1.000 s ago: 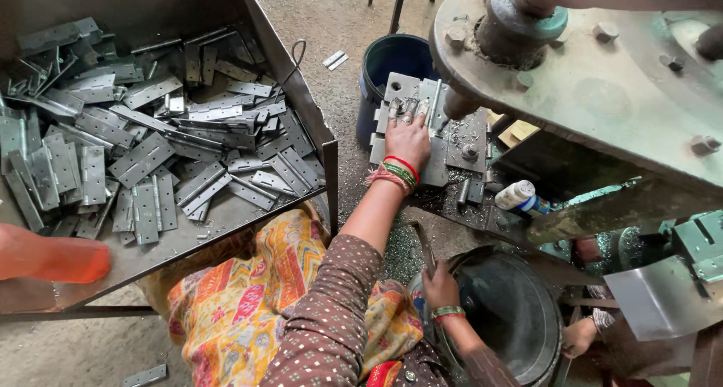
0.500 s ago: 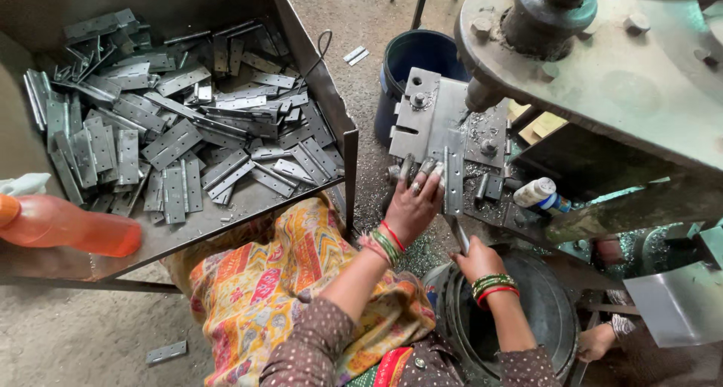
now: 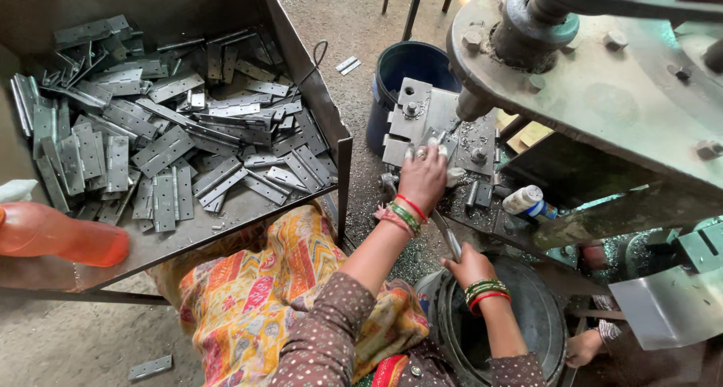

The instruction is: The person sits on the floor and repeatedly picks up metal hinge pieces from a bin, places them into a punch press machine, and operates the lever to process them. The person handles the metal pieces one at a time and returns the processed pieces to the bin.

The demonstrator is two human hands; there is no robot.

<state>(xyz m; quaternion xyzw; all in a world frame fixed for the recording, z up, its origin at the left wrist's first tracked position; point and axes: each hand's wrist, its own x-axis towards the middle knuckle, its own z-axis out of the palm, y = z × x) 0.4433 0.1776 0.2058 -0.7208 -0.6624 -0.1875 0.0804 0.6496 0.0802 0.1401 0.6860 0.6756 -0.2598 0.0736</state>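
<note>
Hinge plate [image 3: 435, 137] lies under left hand [image 3: 423, 178] fingertips.

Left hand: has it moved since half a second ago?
Yes. The left hand went up from below the metal fixture plate onto it, under the press.

White bottle [image 3: 527, 201] beside machine [image 3: 602, 86]

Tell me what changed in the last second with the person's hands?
The left hand drew back toward the person, then returned to the metal plate under the drill. The right hand came up from the black bucket and took a thin metal strip. The tray of hinges stayed put.
</note>
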